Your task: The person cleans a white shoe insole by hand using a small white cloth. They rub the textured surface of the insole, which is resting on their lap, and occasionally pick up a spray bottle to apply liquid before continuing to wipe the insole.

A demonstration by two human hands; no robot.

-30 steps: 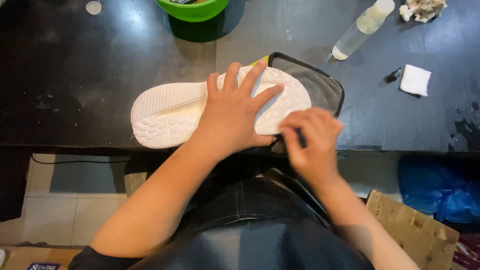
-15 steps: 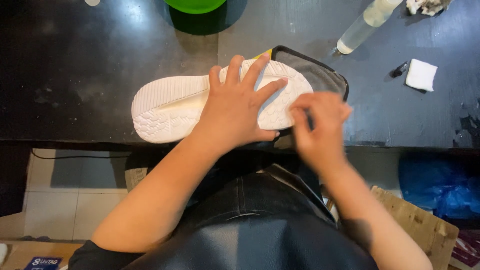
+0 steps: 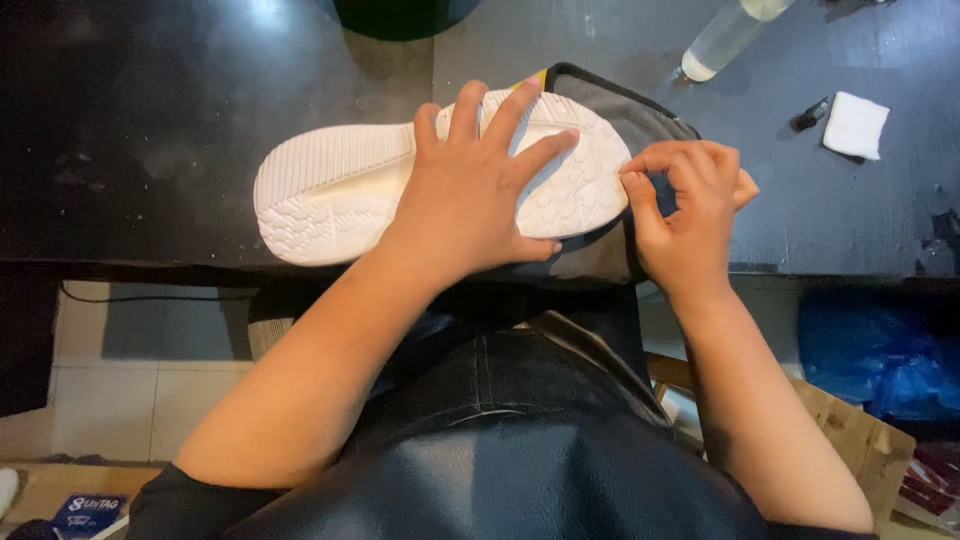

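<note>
A shoe lies sole up on the dark table, its white ribbed sole point(image 3: 330, 190) facing me and its dark upper point(image 3: 640, 120) showing at the toe end on the right. My left hand point(image 3: 475, 195) lies flat on the sole with fingers spread, pressing it down. My right hand point(image 3: 690, 205) is at the toe end, fingers curled and thumb and fingertips pinched at the sole's edge. Whether something small sits between those fingertips is hidden.
A clear plastic bottle point(image 3: 725, 35) lies at the back right. A folded white pad point(image 3: 855, 125) and a small dark cap point(image 3: 808, 117) sit right of the shoe. A blue bag point(image 3: 880, 350) and cardboard box point(image 3: 850, 430) lie below the table point(image 3: 150, 120) edge.
My right hand has moved up from the shoe's near edge to the toe tip. The left hand stays flat on the sole. The view has shifted closer.
</note>
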